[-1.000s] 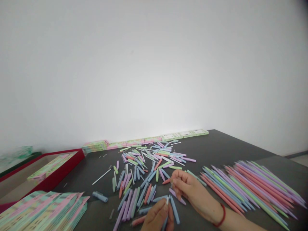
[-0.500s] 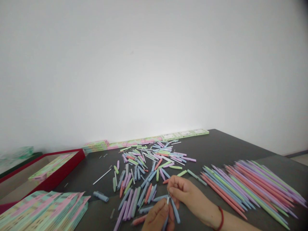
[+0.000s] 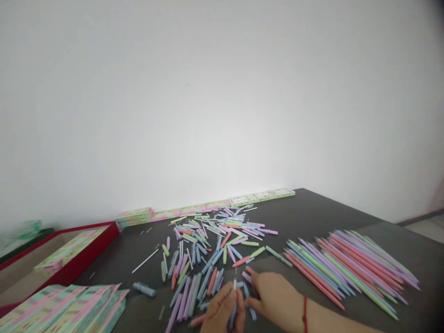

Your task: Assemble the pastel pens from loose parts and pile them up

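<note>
At the bottom centre of the frame, a white refill (image 3: 235, 283) is standing nearly upright, its narrow tip pointing towards the top of the frame. Its lower end is disappearing into the left hand (image 3: 224, 307), and a blue barrel (image 3: 232, 319) is showing between the same fingers; whether the two parts are joined, the grip is concealing.

Handling, by judgement: both parts are appearing light, smooth and fairly stiff. The slim refill is likely risking a bend under sideways pressure, and its tip is looking the most fragile portion. The barrel, being thicker, is offering the safer hold; for the refill, the exposed shaft just below the tip is providing purchase.

Left hand: thumb and fingers are pinching the barrel firmly, with the refill protruding above. Right hand (image 3: 272, 289): just right of the left, it is holding thumb and forefinger well apart, and is gripping nothing visible. Its forefinger is lying beside a purple piece (image 3: 247, 277); contact is remaining uncertain. The curled fingers beneath the palm are not showing. Further loose pen parts (image 3: 186, 296) are lying left of both hands.
</note>
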A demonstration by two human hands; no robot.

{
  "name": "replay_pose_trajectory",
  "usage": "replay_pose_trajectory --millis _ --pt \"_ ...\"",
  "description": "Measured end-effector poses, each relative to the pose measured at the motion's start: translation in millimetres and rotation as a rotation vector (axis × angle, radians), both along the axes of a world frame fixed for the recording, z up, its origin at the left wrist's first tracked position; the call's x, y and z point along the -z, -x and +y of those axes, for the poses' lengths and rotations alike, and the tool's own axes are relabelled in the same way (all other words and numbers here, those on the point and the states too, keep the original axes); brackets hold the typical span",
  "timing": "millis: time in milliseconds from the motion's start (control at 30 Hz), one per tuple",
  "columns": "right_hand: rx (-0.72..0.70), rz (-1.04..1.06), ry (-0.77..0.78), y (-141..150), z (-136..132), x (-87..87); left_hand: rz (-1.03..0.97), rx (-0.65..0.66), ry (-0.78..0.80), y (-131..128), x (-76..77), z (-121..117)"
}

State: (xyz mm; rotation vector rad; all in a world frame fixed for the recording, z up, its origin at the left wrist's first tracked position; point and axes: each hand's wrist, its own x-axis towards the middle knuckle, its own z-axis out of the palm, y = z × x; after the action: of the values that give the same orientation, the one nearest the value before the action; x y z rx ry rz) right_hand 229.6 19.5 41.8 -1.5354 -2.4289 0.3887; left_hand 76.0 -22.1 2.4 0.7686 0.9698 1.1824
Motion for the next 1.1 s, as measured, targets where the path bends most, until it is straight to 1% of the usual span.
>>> replay_pose_trajectory --millis 33,100,167,233,333,367,400,467,533,633,733,867,1000,1100 --pt "0.013 -0.080 -0.014 4.0 -3.5 3.8 -0.001 0.000 -0.018 -0.6 0.1 0.4" --pt "0.031 -0.156 -0.019 11.1 -7.4 6.8 0.024 0.065 -0.089 -0.6 -0.7 1.4" --pt "0.030 -0.084 -0.015 13.3 -5.3 3.1 0.057 0.143 -0.171 0.7 -1.9 3.0" --pt "0.004 0.159 0.028 9.2 1.2 -6.7 0.070 0.189 -0.207 2.3 -2.5 5.0" --pt "-0.047 0.676 0.257 -2.2 10.1 -27.2 0.087 0.227 -0.214 3.3 -2.8 7.4" --pt "-0.063 0.818 0.330 -5.2 11.2 -33.5 0.103 0.236 -0.219 3.2 -3.1 7.5" --pt "-0.077 0.924 0.378 -7.1 11.2 -38.8 0.122 0.243 -0.219 2.9 -3.9 7.2" --pt "-0.088 1.022 0.386 -7.8 8.6 -45.2 0.165 0.255 -0.215 2.1 -6.1 5.6" --pt "-0.097 1.020 0.356 -5.4 4.8 -46.2 0.228 0.256 -0.209 1.4 -8.5 3.4" --pt "-0.119 0.965 0.290 -1.7 0.8 -43.0 0.311 0.253 -0.222 1.2 -10.4 1.2" --pt "-0.123 0.938 0.244 -1.4 0.4 -41.3 0.297 0.274 -0.215 1.4 -10.4 0.9" --pt "-0.103 0.935 0.206 -2.2 -0.5 -44.4 0.328 0.280 -0.230 0.8 -11.9 0.7" --pt "-0.115 0.888 0.228 -0.9 -5.5 -48.9 0.332 0.283 -0.250 -0.3 -13.0 -0.6" --pt "-0.116 0.872 0.218 -1.4 -6.5 -50.3 0.323 0.283 -0.247 -0.1 -12.2 -0.9"
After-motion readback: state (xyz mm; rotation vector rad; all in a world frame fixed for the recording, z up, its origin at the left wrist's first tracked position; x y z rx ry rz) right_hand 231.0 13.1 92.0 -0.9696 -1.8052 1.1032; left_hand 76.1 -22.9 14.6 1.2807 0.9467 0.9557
